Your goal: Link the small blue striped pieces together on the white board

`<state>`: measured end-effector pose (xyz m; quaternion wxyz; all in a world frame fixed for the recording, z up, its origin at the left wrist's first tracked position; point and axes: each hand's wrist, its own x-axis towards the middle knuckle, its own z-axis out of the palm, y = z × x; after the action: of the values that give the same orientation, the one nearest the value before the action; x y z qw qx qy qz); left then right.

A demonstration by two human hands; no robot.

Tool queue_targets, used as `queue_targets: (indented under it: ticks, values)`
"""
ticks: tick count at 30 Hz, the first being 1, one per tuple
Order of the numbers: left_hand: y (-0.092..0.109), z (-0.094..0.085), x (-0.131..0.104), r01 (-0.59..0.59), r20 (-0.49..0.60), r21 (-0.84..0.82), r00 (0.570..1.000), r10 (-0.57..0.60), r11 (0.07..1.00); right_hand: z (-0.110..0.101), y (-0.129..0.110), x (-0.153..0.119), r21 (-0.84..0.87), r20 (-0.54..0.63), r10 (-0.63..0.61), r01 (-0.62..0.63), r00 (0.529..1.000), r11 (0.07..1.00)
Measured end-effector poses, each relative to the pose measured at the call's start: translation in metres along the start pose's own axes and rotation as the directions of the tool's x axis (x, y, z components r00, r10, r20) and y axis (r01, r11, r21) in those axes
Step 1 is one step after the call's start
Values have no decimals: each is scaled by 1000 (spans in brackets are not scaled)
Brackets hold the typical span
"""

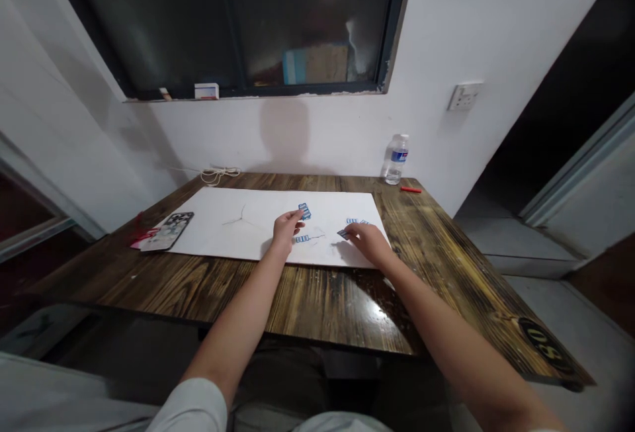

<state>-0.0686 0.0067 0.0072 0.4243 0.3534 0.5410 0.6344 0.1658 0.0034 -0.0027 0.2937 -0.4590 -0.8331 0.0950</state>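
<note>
Between the thumb and fingers of my left hand point(286, 230) is a small flat piece with a blue-and-white pattern point(304, 212), raised above a white board; it may be several pieces together. My right hand point(368, 240) pinches a darker blue flat piece point(342, 234) at its edge, low over the right part of the white board point(268, 204). A blue-and-white strip point(302, 239) lies on the board just right of my left hand, beside thin drawn lines. Further blue-and-white strips point(352, 221) lie beyond my right fingers, partly covered by them. Their exact kind is too small to tell.
A phone in a patterned case point(171, 232) rests over the board's left end. Toward the wall are a coiled white cable point(218, 172), a clear water bottle point(397, 159) and a red pen-like stick point(411, 189). The wooden table point(213, 286) ends close to my body.
</note>
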Motion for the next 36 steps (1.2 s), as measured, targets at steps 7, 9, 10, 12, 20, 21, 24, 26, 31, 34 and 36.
queue_targets:
  ticks: [7,9,10,12,20,21,24,26,31,34,36]
  values:
    - [-1,6,-8,-36,94,101,995,26,994,12,8,7,663,-77,301,-177,951,727]
    - [-1,8,-11,-55,151,131,988,35,990,13,6,7,779,-27,336,-191,941,597]
    - [-1,10,-13,-64,178,144,983,37,988,13,4,7,816,-3,340,-194,940,545]
    - [-2,12,-15,-78,221,166,974,40,983,12,-2,5,856,29,340,-199,940,477]
    - [-5,19,-24,-126,392,247,920,19,961,11,-14,2,826,38,301,-200,953,526]
    - [-5,20,-24,-135,416,259,909,16,957,12,-14,2,811,30,303,-201,953,550]
    - [-8,22,-25,-177,489,273,872,22,946,13,-13,2,781,15,304,-201,953,591]
    - [-9,23,-25,-203,526,271,850,32,941,14,-12,2,774,10,301,-198,954,601]
    - [-11,25,-27,-212,556,285,831,19,935,17,-13,1,749,-1,311,-205,950,630]
    - [-11,25,-27,-217,545,281,838,31,935,17,-15,1,750,-3,295,-193,956,633]
    - [-11,25,-27,-216,518,273,854,46,937,14,-15,1,746,-14,275,-173,961,643]
